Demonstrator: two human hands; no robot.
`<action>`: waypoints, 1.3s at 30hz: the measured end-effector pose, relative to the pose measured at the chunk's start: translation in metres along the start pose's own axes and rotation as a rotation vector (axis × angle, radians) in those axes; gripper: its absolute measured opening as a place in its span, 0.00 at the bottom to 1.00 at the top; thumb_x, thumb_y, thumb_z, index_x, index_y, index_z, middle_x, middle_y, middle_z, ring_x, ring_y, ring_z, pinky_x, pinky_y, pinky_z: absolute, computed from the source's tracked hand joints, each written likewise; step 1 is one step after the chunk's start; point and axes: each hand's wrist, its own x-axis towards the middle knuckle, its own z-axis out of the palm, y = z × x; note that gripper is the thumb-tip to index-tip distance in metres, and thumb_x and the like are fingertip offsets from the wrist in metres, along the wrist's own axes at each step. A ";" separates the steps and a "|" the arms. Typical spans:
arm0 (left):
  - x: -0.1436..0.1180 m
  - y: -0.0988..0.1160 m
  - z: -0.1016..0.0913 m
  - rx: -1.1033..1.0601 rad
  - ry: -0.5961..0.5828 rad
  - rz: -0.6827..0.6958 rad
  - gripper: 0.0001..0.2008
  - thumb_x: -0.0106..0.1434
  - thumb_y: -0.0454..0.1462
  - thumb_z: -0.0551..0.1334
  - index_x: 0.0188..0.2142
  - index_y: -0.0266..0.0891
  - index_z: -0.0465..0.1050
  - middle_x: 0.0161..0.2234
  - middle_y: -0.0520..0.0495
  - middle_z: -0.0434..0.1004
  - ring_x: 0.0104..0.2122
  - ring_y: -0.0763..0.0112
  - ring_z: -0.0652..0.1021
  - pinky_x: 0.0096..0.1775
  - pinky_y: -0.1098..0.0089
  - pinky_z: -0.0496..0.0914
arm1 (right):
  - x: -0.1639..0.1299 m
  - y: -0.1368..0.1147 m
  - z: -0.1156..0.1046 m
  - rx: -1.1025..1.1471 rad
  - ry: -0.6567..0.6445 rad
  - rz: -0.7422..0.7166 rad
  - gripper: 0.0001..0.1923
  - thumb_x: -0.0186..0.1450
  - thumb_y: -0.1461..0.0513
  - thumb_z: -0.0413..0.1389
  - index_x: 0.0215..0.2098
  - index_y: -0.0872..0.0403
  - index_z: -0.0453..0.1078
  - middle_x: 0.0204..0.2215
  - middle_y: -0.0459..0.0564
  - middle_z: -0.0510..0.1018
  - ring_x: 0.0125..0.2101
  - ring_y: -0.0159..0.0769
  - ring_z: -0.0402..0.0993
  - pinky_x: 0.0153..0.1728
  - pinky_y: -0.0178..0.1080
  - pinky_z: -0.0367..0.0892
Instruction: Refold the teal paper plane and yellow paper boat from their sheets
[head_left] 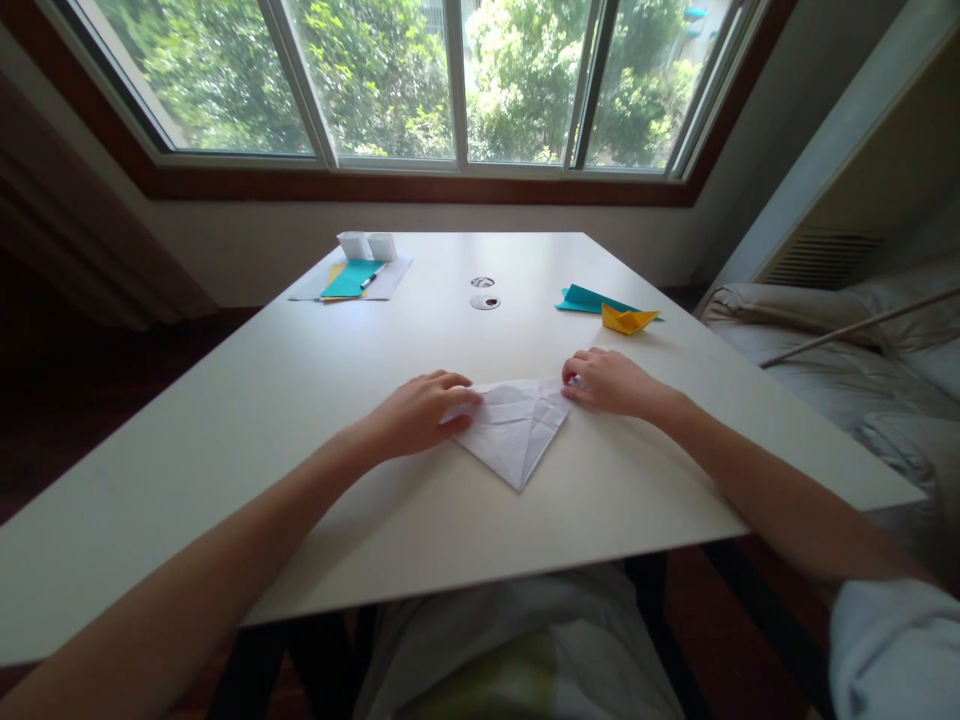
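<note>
Hands (420, 412) (609, 383) pin folded white paper (517, 428), tip pointing toward person.

A yellow paper boat (628, 320) rests against teal paper (589, 298).

**Body, as worn**

My forearms are bare to both hands, left hand (416, 412) and right hand (611, 383). A pale blue-white sleeve (892, 645) covers my right upper arm. Light grey trousers show below, with a yellowish patch.
</note>
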 end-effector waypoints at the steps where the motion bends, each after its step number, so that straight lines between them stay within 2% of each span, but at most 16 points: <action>1: 0.001 0.005 0.003 -0.020 -0.013 0.029 0.16 0.64 0.40 0.50 0.49 0.45 0.69 0.49 0.44 0.70 0.47 0.63 0.71 0.46 0.64 0.66 | 0.000 -0.005 0.000 -0.002 0.015 -0.015 0.12 0.62 0.57 0.50 0.38 0.55 0.71 0.38 0.56 0.75 0.39 0.45 0.69 0.37 0.42 0.62; 5: 0.001 0.019 0.010 -0.014 -0.025 0.048 0.17 0.66 0.38 0.48 0.51 0.41 0.66 0.52 0.42 0.68 0.51 0.61 0.69 0.49 0.61 0.65 | -0.003 -0.028 0.002 0.097 0.070 -0.165 0.14 0.65 0.59 0.47 0.45 0.53 0.68 0.45 0.55 0.72 0.43 0.43 0.68 0.44 0.44 0.61; 9: 0.000 0.027 0.010 0.011 -0.035 0.015 0.17 0.65 0.39 0.49 0.51 0.39 0.65 0.54 0.40 0.66 0.53 0.59 0.67 0.52 0.59 0.63 | -0.008 -0.050 0.006 0.198 0.078 -0.289 0.21 0.62 0.51 0.51 0.50 0.52 0.66 0.50 0.56 0.69 0.48 0.46 0.65 0.48 0.48 0.60; 14: -0.003 0.040 0.013 0.028 -0.073 -0.114 0.24 0.62 0.50 0.51 0.52 0.38 0.63 0.57 0.37 0.62 0.56 0.53 0.63 0.54 0.54 0.60 | -0.013 -0.061 0.011 0.227 0.036 -0.288 0.39 0.55 0.41 0.52 0.58 0.55 0.59 0.57 0.59 0.63 0.55 0.53 0.57 0.53 0.52 0.55; 19: -0.004 0.046 0.019 -0.014 -0.110 -0.220 0.37 0.58 0.59 0.49 0.60 0.41 0.52 0.62 0.38 0.52 0.60 0.48 0.55 0.55 0.50 0.56 | -0.014 -0.059 0.014 0.277 -0.008 -0.290 0.50 0.50 0.36 0.51 0.61 0.56 0.53 0.59 0.60 0.58 0.57 0.54 0.54 0.56 0.53 0.50; 28: -0.002 0.043 0.018 -0.015 -0.106 -0.204 0.40 0.54 0.62 0.50 0.59 0.42 0.53 0.60 0.38 0.56 0.59 0.49 0.58 0.55 0.53 0.56 | -0.009 -0.055 0.021 0.317 -0.083 -0.270 0.57 0.47 0.35 0.53 0.65 0.53 0.39 0.64 0.57 0.48 0.62 0.54 0.40 0.60 0.54 0.34; 33: 0.000 0.042 0.015 -0.002 -0.120 -0.199 0.41 0.53 0.63 0.50 0.59 0.44 0.53 0.61 0.40 0.55 0.58 0.47 0.58 0.52 0.49 0.57 | -0.008 -0.054 0.022 0.331 -0.133 -0.253 0.58 0.47 0.35 0.52 0.66 0.53 0.38 0.65 0.57 0.42 0.63 0.54 0.38 0.59 0.56 0.34; 39: 0.004 0.039 0.012 0.003 -0.126 -0.176 0.42 0.51 0.64 0.51 0.58 0.43 0.56 0.60 0.39 0.57 0.56 0.49 0.60 0.51 0.50 0.58 | -0.006 -0.054 0.020 0.333 -0.111 -0.226 0.58 0.44 0.36 0.56 0.65 0.52 0.43 0.64 0.57 0.48 0.62 0.55 0.40 0.60 0.54 0.38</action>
